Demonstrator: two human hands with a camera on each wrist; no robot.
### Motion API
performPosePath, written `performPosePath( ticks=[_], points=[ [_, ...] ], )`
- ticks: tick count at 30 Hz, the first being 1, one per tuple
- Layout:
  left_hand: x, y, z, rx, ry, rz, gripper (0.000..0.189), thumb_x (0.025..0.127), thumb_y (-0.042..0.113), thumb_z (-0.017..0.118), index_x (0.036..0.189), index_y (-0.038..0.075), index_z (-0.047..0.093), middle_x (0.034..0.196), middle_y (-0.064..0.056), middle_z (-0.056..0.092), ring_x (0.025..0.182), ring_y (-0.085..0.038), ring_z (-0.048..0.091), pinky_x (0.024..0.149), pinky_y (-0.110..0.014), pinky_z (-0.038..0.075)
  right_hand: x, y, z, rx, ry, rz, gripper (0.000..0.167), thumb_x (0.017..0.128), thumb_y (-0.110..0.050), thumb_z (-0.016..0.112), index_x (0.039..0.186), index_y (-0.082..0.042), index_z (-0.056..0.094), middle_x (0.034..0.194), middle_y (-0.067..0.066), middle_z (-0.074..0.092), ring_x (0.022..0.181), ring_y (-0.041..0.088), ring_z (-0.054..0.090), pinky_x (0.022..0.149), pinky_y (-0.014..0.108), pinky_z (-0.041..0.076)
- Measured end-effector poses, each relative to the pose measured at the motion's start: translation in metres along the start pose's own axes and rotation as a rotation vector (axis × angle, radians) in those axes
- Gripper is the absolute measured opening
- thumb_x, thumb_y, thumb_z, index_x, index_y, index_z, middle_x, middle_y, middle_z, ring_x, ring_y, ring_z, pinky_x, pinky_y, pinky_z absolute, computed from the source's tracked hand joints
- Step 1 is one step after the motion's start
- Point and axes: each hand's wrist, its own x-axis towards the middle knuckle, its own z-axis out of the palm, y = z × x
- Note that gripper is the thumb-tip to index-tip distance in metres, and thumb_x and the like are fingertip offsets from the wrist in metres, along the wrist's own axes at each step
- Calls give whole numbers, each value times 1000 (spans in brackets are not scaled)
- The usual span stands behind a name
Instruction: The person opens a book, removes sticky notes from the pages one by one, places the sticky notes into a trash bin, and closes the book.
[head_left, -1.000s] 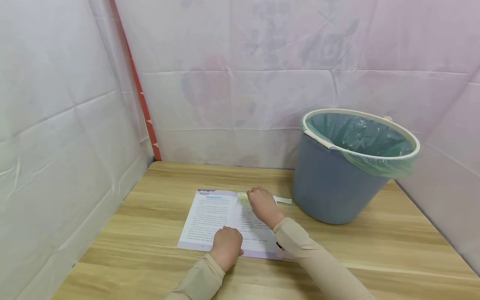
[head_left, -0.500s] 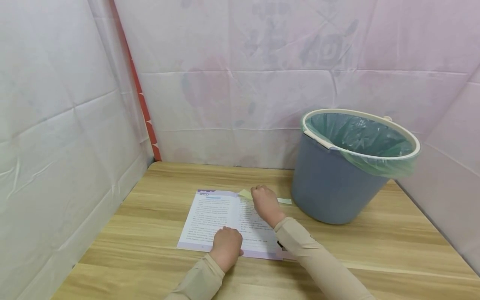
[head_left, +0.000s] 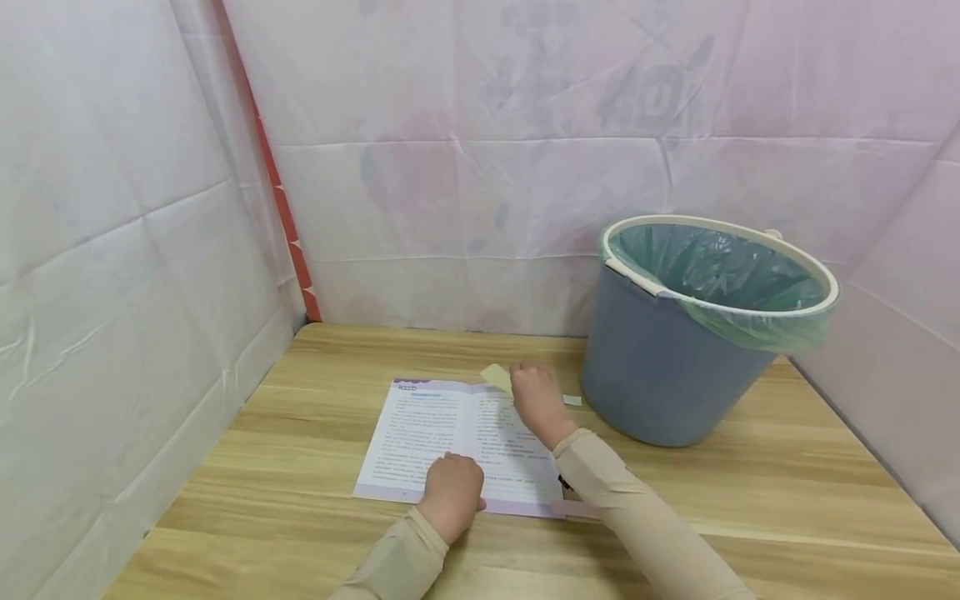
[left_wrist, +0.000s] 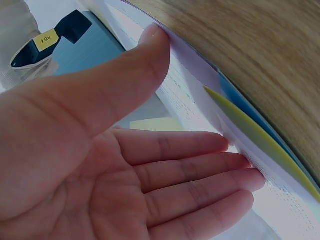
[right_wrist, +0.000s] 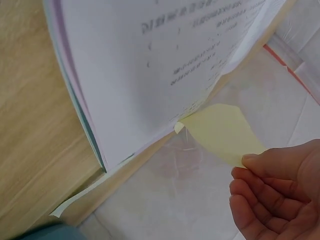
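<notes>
An open book (head_left: 420,433) with printed pages lies on the wooden table. My right hand (head_left: 542,406) pinches a pale yellow sticky note (right_wrist: 220,132) between thumb and fingers at the book's top edge. In the right wrist view the note's far end is right at the page edge. My left hand (head_left: 453,493) rests on the lower part of the book near the fold, its fingers (left_wrist: 200,167) fairly straight against the pages in the left wrist view. A pale green paper strip (head_left: 572,400) sticks out from the book's upper right side, partly behind my right hand.
A large grey-blue bucket (head_left: 652,367) with a cream rim and green liner bag (head_left: 712,267) stands at the back right of the table (head_left: 300,433). White-pink cloth sheets (head_left: 390,183) enclose the table at the back and sides.
My right hand has moved slightly right and away from me, drawing the yellow sticky note up off the page to beyond the book's top edge. The left hand has stayed in place.
</notes>
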Motion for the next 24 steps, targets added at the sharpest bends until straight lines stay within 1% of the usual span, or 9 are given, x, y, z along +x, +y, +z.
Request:
performPosePath(
  ticks=[5, 9, 13, 16, 19, 22, 24],
  points=[
    [0, 0, 0, -1, 2, -8, 54, 70, 48, 79, 97, 3, 73, 99, -13, 71, 92, -26, 69, 78, -31, 55, 1, 3, -3, 10, 35, 28, 8, 80, 7, 69, 84, 3, 64, 76, 14, 65, 65, 27, 64, 57, 36, 53],
    [0, 0, 0, -11, -1, -4, 52, 70, 47, 79, 97, 3, 73, 99, -13, 71, 93, -26, 68, 79, -32, 55, 1, 5, -6, 26, 66, 47, 9, 79, 8, 69, 84, 4, 63, 74, 14, 62, 64, 27, 62, 53, 36, 52],
    [0, 0, 0, 1, -2, -6, 54, 71, 48, 78, 99, 2, 72, 99, -14, 71, 92, -26, 68, 80, -31, 55, 3, 9, -13, 28, 94, 55, 11, 79, 9, 69, 88, 6, 64, 75, 14, 62, 65, 26, 63, 54, 33, 53],
    [-1, 0, 0, 6, -9, -13, 56, 72, 48, 77, 101, 1, 71, 100, -15, 71, 93, -25, 68, 81, -31, 54, 3, 11, -23, 36, 129, 56, 8, 81, 8, 69, 87, 6, 64, 74, 15, 63, 63, 26, 63, 54, 33, 53],
    [-1, 1, -1, 6, -16, -14, 56, 72, 48, 77, 102, 1, 71, 102, -14, 70, 94, -25, 68, 82, -30, 54, 3, 13, -39, 58, 223, 50, 5, 82, 6, 68, 85, 5, 63, 75, 15, 62, 65, 28, 61, 54, 37, 52],
    [-1, 1, -1, 9, -7, -10, 54, 72, 48, 77, 100, 2, 72, 101, -14, 71, 92, -24, 68, 80, -30, 54, 2, 14, -62, 120, 385, 6, 4, 84, 9, 64, 85, 6, 62, 78, 17, 60, 70, 32, 58, 58, 40, 51],
    [-1, 0, -1, 14, 1, -7, 53, 72, 48, 78, 98, 3, 73, 100, -14, 71, 91, -24, 69, 79, -30, 55, 1, 14, -83, 164, 512, -34, 8, 83, 13, 61, 88, 6, 62, 81, 19, 59, 73, 34, 56, 61, 41, 49]
  ],
)
